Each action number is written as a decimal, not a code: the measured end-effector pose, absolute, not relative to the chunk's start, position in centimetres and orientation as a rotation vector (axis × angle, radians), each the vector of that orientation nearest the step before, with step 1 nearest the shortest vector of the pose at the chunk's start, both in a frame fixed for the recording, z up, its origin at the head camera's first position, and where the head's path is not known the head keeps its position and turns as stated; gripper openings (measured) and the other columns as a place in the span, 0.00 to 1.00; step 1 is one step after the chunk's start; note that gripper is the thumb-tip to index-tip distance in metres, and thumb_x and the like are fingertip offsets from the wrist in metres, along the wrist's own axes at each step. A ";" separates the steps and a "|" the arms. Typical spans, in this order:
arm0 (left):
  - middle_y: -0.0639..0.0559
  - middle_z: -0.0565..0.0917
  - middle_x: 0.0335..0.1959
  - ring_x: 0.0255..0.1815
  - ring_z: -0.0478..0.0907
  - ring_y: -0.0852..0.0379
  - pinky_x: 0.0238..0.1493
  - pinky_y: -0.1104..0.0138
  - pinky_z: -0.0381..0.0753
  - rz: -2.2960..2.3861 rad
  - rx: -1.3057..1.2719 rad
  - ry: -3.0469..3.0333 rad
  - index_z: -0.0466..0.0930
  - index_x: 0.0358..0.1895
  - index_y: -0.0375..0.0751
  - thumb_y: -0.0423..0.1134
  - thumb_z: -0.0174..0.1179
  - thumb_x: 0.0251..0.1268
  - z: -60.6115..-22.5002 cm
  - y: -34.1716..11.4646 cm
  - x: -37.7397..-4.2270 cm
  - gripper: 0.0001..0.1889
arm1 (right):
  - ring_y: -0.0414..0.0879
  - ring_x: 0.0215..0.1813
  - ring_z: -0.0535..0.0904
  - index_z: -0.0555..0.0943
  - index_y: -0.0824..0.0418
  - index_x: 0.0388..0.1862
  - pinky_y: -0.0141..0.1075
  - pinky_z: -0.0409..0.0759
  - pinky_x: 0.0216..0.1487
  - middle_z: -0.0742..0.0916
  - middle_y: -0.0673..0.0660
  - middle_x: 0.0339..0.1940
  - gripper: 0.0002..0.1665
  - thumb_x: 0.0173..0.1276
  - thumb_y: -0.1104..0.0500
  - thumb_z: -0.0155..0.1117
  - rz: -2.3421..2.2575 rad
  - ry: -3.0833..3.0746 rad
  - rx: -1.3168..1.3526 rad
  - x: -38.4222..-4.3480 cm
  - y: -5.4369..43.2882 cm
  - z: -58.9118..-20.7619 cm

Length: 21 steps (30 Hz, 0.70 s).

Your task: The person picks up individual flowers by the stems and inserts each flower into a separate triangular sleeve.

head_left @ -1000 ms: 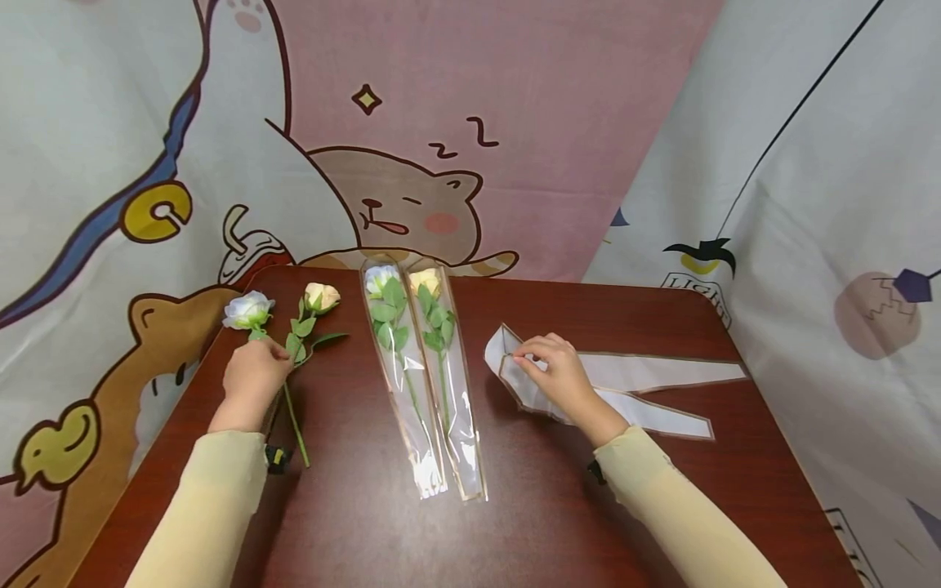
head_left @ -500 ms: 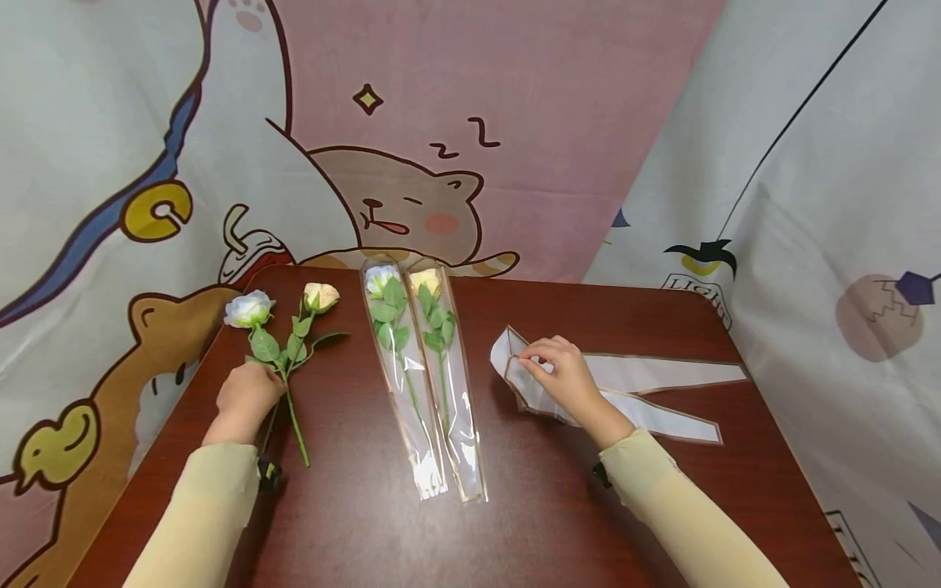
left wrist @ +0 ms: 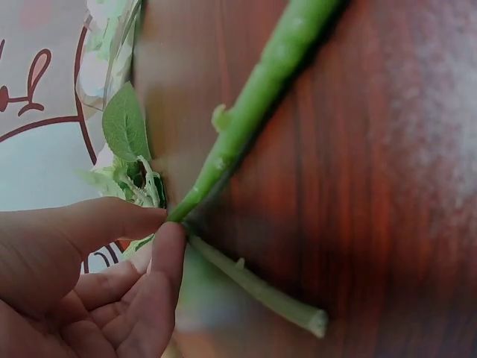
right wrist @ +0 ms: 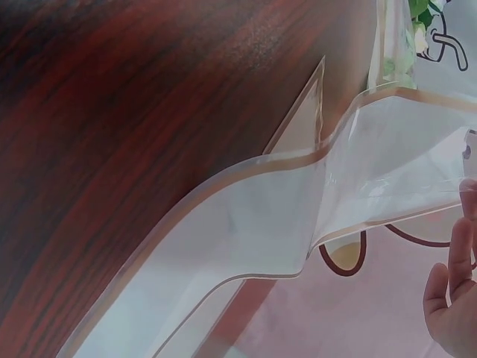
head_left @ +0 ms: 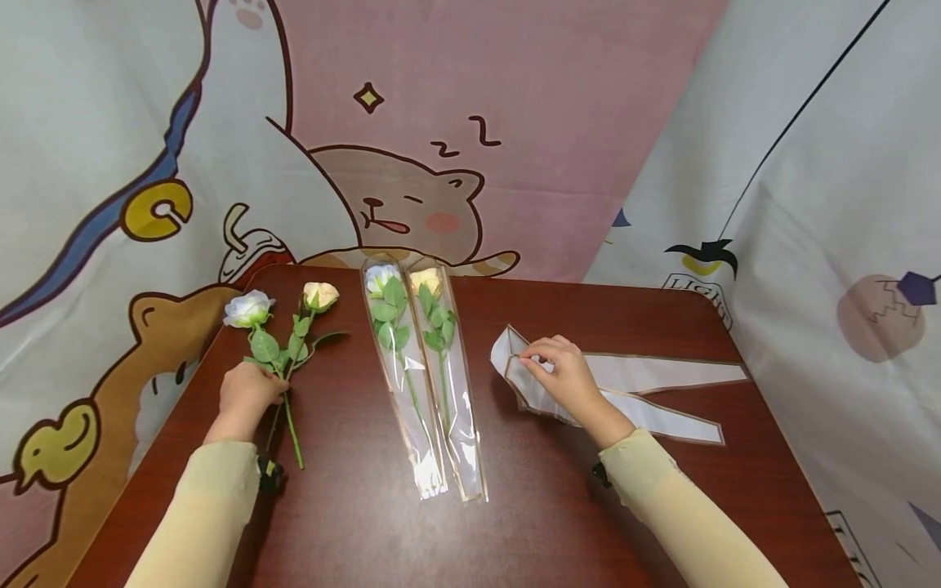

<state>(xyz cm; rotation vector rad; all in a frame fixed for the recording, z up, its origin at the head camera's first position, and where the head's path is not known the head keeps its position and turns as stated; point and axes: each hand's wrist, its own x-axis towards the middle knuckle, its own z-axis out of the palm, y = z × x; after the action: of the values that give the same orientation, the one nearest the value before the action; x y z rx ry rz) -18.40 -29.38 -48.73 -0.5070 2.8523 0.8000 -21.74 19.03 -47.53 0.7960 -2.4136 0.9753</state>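
Note:
At the left of the table in the head view lie a pale blue rose [head_left: 248, 309] and a cream rose [head_left: 320, 296], their stems crossing. My left hand [head_left: 248, 396] pinches the cream rose's green stem [left wrist: 246, 112] close to this crossing, between thumb and index finger. The blue rose's stem [left wrist: 261, 287] passes just below those fingertips. On the right side, my right hand [head_left: 562, 371] pinches the mouth edge of a clear flower sleeve [head_left: 535, 396] with gold trim. Its mouth is raised and spread, and its narrow end points right.
Two sleeved roses lie side by side mid-table, a blue one [head_left: 382, 282] and a yellow one [head_left: 425, 282]. Another flat sleeve [head_left: 662, 371] extends beyond the held one. Printed cloth [head_left: 559, 122] hangs behind the brown table [head_left: 367, 539].
My left hand has slid down from below the blue bloom to the stem crossing. The cream rose's stem end has shifted slightly left. My right hand moved slightly right with the sleeve mouth.

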 end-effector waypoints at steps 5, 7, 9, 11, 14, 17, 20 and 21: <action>0.48 0.85 0.17 0.25 0.79 0.48 0.23 0.65 0.71 0.842 -0.536 2.868 0.85 0.30 0.33 0.42 0.61 0.56 -48.6 -29.7 -18.4 0.13 | 0.50 0.31 0.76 0.86 0.58 0.30 0.30 0.72 0.31 0.88 0.51 0.31 0.04 0.54 0.63 0.72 0.980 -2.414 0.797 -21.7 19.1 -47.6; 0.49 0.85 0.17 0.28 0.79 0.47 0.25 0.65 0.70 0.879 -0.560 2.872 0.85 0.31 0.33 0.43 0.61 0.57 -48.6 -29.8 -18.3 0.14 | 0.50 0.31 0.76 0.86 0.58 0.30 0.30 0.72 0.31 0.88 0.51 0.31 0.04 0.54 0.63 0.72 0.980 -2.416 0.795 -21.7 19.1 -47.7; 0.50 0.85 0.18 0.29 0.78 0.50 0.26 0.66 0.69 0.918 -0.584 2.873 0.86 0.31 0.34 0.44 0.61 0.57 -48.4 -29.9 -18.3 0.14 | 0.50 0.31 0.76 0.86 0.58 0.30 0.31 0.72 0.31 0.88 0.51 0.31 0.04 0.54 0.63 0.72 0.976 -2.418 0.791 -21.7 19.1 -47.7; 0.52 0.85 0.18 0.29 0.77 0.53 0.26 0.67 0.68 0.964 -0.608 2.866 0.85 0.33 0.34 0.44 0.60 0.58 -48.3 -30.1 -18.3 0.14 | 0.50 0.31 0.76 0.86 0.58 0.30 0.31 0.72 0.32 0.88 0.51 0.31 0.04 0.55 0.63 0.72 0.975 -2.417 0.789 -21.7 19.2 -47.7; 0.53 0.85 0.19 0.28 0.76 0.58 0.27 0.69 0.70 1.034 -0.643 2.857 0.85 0.37 0.33 0.46 0.60 0.59 -47.9 -30.1 -18.3 0.16 | 0.51 0.31 0.76 0.86 0.58 0.30 0.31 0.72 0.31 0.88 0.51 0.31 0.03 0.55 0.63 0.72 0.972 -2.416 0.791 -21.7 19.2 -47.7; 0.54 0.85 0.20 0.27 0.73 0.60 0.25 0.69 0.70 1.096 -0.675 2.871 0.84 0.39 0.35 0.47 0.59 0.59 -47.5 -29.9 -18.5 0.17 | 0.50 0.31 0.76 0.86 0.58 0.30 0.30 0.71 0.31 0.88 0.51 0.31 0.03 0.55 0.63 0.72 0.974 -2.417 0.792 -21.7 19.2 -47.6; 0.58 0.84 0.18 0.24 0.72 0.62 0.22 0.70 0.71 1.166 -0.680 2.902 0.83 0.41 0.36 0.46 0.58 0.59 -47.0 -29.3 -18.7 0.17 | 0.49 0.31 0.76 0.86 0.58 0.30 0.30 0.72 0.31 0.88 0.51 0.31 0.04 0.55 0.63 0.72 0.972 -2.420 0.793 -21.7 19.2 -47.6; 0.60 0.83 0.18 0.24 0.72 0.63 0.21 0.70 0.71 1.200 -0.677 2.906 0.83 0.42 0.36 0.46 0.58 0.58 -46.8 -29.0 -18.7 0.16 | 0.49 0.31 0.76 0.86 0.58 0.30 0.30 0.72 0.31 0.88 0.51 0.31 0.04 0.55 0.63 0.72 0.973 -2.419 0.792 -21.7 19.1 -47.6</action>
<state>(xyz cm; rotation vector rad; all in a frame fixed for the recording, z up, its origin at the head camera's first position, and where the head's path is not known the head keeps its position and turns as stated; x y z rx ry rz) -18.73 -29.04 -46.76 -0.6771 2.9055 1.2001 -21.70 19.15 -47.61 0.7918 -2.4191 0.9732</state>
